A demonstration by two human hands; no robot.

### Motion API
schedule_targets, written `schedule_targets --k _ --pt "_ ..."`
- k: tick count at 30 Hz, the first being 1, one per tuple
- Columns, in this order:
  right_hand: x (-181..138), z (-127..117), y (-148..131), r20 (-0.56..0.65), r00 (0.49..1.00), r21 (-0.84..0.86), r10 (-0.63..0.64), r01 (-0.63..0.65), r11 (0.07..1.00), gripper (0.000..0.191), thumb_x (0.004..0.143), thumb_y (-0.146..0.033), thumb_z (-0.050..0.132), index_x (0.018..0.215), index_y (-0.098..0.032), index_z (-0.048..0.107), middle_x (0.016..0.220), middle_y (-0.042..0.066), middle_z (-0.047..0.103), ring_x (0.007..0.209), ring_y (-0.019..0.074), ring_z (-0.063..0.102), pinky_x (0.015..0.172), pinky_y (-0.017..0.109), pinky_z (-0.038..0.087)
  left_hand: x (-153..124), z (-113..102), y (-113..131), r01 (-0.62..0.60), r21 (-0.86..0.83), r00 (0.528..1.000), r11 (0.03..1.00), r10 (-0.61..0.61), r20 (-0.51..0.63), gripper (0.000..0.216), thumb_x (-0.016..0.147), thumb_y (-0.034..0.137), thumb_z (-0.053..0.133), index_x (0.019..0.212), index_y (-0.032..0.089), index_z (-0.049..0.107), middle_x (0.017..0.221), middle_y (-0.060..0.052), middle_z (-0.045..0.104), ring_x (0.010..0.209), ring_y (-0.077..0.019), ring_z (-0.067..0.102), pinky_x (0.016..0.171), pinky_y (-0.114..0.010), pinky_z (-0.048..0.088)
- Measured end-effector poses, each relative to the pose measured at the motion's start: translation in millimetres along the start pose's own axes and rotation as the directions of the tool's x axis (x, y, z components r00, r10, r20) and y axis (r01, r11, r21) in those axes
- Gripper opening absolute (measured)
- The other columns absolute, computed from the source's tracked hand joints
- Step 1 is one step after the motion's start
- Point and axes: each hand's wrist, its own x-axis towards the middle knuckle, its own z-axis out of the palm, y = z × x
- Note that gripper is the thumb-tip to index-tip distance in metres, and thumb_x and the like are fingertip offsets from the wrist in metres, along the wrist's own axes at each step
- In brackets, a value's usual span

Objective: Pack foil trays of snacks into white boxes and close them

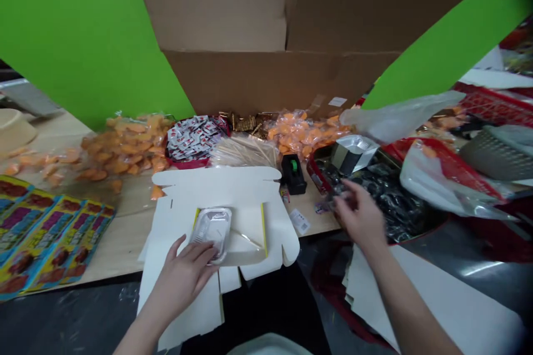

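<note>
The left hand [187, 272] reaches forward from the lower edge of the view, forearm angled up and to the right, palm down. Its fingers [204, 252] are spread and lie on the near end of a small foil tray [212, 227], pressing on it rather than closing round it. The tray sits on a flat, unfolded white carton [250, 188] that lies on the table [120, 244] and hangs partly over its near edge.

The right hand [360, 213] is stretched farther out to the right, the arm running diagonally from the lower right corner. Its fingers are blurred, loosely curled and apart; whether they hold anything cannot be told. It hovers at the edge of a red crate [441, 161] filled with dark wrapped packets [391, 194], near another foil tray [353, 152] propped on the crate's rim.

Behind the carton lie a bundle of wooden skewers [244, 150], a black tape dispenser [293, 173], red-and-white sachets [194, 137] and bags of orange pieces [125, 147]. Colourful printed boxes [45, 233] lie at the left, and a large cardboard box [270, 39] stands at the back.
</note>
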Motion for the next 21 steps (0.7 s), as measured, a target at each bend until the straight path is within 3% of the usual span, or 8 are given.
schedule_targets --k 3,6,8,11,13,15,18,21 --pt "-28.3 42.6 -73.7 0.276 0.919 0.360 -0.282 0.173 0.917 0.034 0.086 -0.029 0.056 0.119 -0.021 0.058 0.096 0.006 0.066 0.091 0.0204 0.060 0.084 0.035 0.048 4.2 4.6 6.0 -0.031 -0.019 0.999 0.999 0.032 0.028 0.037 0.091 0.052 0.048 0.121 0.034 0.060 0.129 -0.003 0.063 0.118 -0.0246 0.057 0.112 -0.050 0.009" --pt "-53.2 86.8 -115.1 0.496 0.744 0.314 -0.447 0.327 0.892 0.023 0.081 -0.021 0.064 0.104 -0.024 0.067 0.084 0.003 0.067 0.095 0.0218 0.058 0.097 0.043 0.041 5.5 12.0 13.1 0.004 -0.030 1.000 1.000 -0.003 0.015 0.046 0.089 0.058 0.047 0.124 0.032 0.059 0.129 -0.005 0.063 0.116 -0.0267 0.058 0.112 -0.051 0.008" --pt "-59.7 99.1 -117.2 0.518 0.675 0.305 -0.526 0.428 0.850 0.020 0.080 -0.024 0.067 0.100 -0.026 0.068 0.085 0.002 0.068 0.099 0.0233 0.057 0.104 0.049 0.034 4.3 18.1 16.6 0.045 -0.032 0.999 0.998 -0.045 0.000 0.050 0.087 0.062 0.047 0.124 0.032 0.060 0.129 -0.006 0.063 0.112 -0.0280 0.061 0.110 -0.053 0.011" --pt "-38.8 90.9 -93.5 0.262 0.804 0.323 -0.534 0.448 0.834 0.018 0.087 -0.027 0.057 0.103 -0.023 0.066 0.093 0.005 0.068 0.097 0.0215 0.057 0.094 0.041 0.043 0.5 26.2 18.5 0.045 -0.039 0.998 0.998 -0.047 -0.038 0.052 0.086 0.062 0.048 0.128 0.034 0.057 0.130 -0.006 0.062 0.109 -0.0278 0.062 0.108 -0.051 0.017" --pt "1.3 81.1 -71.2 0.038 0.918 0.236 -0.394 0.375 0.896 0.020 0.092 -0.026 0.048 0.098 -0.020 0.065 0.091 0.008 0.067 0.089 0.0206 0.058 0.083 0.035 0.047 -2.6 30.1 18.0 0.021 -0.042 0.997 0.999 -0.025 -0.080 0.055 0.086 0.061 0.050 0.134 0.035 0.051 0.129 -0.005 0.063 0.107 -0.0261 0.064 0.108 -0.049 0.021" --pt "57.6 79.8 -50.3 -0.057 0.957 0.065 -0.283 0.287 0.956 0.024 0.092 -0.024 0.043 0.099 -0.017 0.065 0.094 0.011 0.066 0.091 0.0227 0.057 0.084 0.037 0.045 -6.0 33.0 16.9 0.007 -0.035 0.992 0.999 -0.012 -0.125 0.062 0.085 0.058 0.053 0.141 0.035 0.041 0.130 -0.005 0.062 0.106 -0.0253 0.064 0.107 -0.047 0.025" --pt "146.5 101.6 -24.9 0.093 0.969 -0.233 -0.230 0.246 0.941 0.039 0.088 -0.014 0.040 0.123 -0.013 0.057 0.125 0.020 0.056 0.116 0.0294 0.048 0.097 0.043 0.038 -11.7 39.0 14.6 0.000 -0.022 0.984 1.000 -0.004 -0.179 0.073 0.083 0.060 0.055 0.147 0.034 0.030 0.134 -0.008 0.058 0.109 -0.0262 0.063 0.106 -0.046 0.034" --pt "209.6 135.9 -6.1 0.196 0.971 -0.290 -0.137 0.191 0.938 0.043 0.082 -0.010 0.048 0.123 -0.017 0.058 0.145 0.019 0.040 0.136 0.0347 0.029 0.102 0.051 0.030 -20.5 49.6 11.5 0.103 -0.074 0.961 0.992 -0.118 -0.249 0.070 0.084 0.066 0.047 0.145 0.035 0.035 0.136 -0.009 0.057 0.115 -0.0277 0.060 0.102 -0.046 0.040"
